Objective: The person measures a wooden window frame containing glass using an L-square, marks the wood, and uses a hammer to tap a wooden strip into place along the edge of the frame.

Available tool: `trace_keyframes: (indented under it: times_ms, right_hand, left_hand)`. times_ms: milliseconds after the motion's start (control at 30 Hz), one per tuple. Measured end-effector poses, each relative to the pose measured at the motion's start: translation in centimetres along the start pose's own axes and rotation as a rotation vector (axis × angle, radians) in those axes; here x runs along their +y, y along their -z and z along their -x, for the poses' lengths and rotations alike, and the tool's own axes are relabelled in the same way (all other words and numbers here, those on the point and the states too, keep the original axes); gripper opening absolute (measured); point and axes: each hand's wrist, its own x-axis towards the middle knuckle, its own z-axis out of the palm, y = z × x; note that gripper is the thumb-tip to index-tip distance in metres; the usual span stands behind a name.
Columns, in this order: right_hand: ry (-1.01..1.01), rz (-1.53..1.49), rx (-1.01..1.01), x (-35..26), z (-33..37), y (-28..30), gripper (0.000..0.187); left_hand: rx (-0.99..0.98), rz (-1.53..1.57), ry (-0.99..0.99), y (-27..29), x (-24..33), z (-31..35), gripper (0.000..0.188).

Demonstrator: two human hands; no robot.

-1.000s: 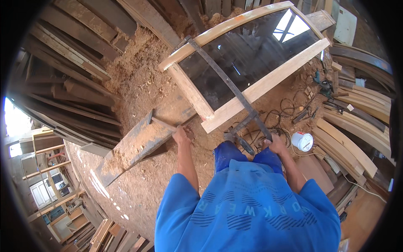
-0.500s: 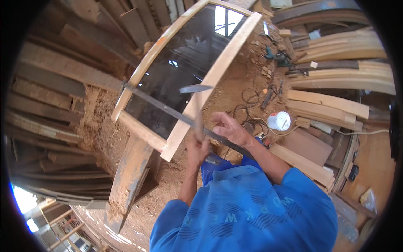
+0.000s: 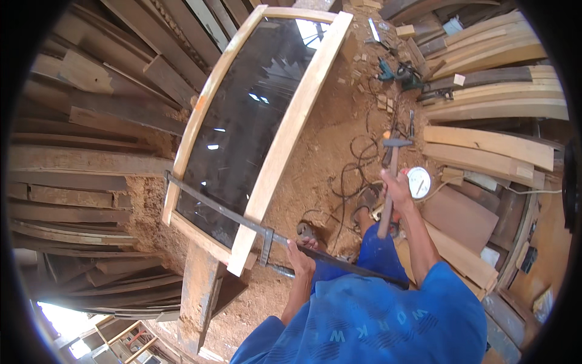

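Note:
A wooden frame (image 3: 285, 133) with a dark, glossy glass panel (image 3: 254, 91) lies in front of me, its long sides running away from me. Across its near end stretches a bar clamp (image 3: 221, 209), its far jaw at the left rail and its sliding jaw (image 3: 267, 246) by the right rail. My left hand (image 3: 300, 259) is closed on the clamp's bar just right of that jaw. Off to the right, my right hand (image 3: 397, 191) grips a hammer (image 3: 393, 164) by its wooden handle, head upward, apart from the frame.
Curved timber pieces (image 3: 485, 142) are stacked at the right, beside a white tub (image 3: 418, 182). A green power tool (image 3: 406, 76) and black cables (image 3: 361, 148) lie on the sawdust-covered floor. Dark planks (image 3: 79, 161) fill the left side. A board (image 3: 200, 291) supports the frame's near end.
The hammer has passed from my left hand to my right, moving rightward off the frame. My left hand has come down onto the clamp bar. The view has shifted.

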Motion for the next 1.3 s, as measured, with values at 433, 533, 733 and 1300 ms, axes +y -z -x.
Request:
trace_keyframes:
  times_ms: [433, 533, 733, 1300]
  right_hand:
    - [-0.212, 0.406, -0.636, 7.4, 7.5, 2.5, 0.033]
    - [-0.529, 0.253, -0.729, 5.6, 9.3, 0.5, 0.032]
    - [-0.634, 0.276, -0.905, 8.1, 5.9, 4.5, 0.031]
    - [-0.502, 0.093, 0.260, 9.2, -4.3, 20.9, 0.022]
  left_hand:
    - [0.040, 0.087, 0.012, -7.6, 3.2, -3.4, 0.043]
    - [0.114, -0.066, -0.116, -6.2, 2.2, -6.4, 0.042]
    - [0.138, -0.005, -0.092, -6.9, 2.0, -5.2, 0.038]
    - [0.270, -0.082, -0.136, -7.1, 2.5, -5.6, 0.034]
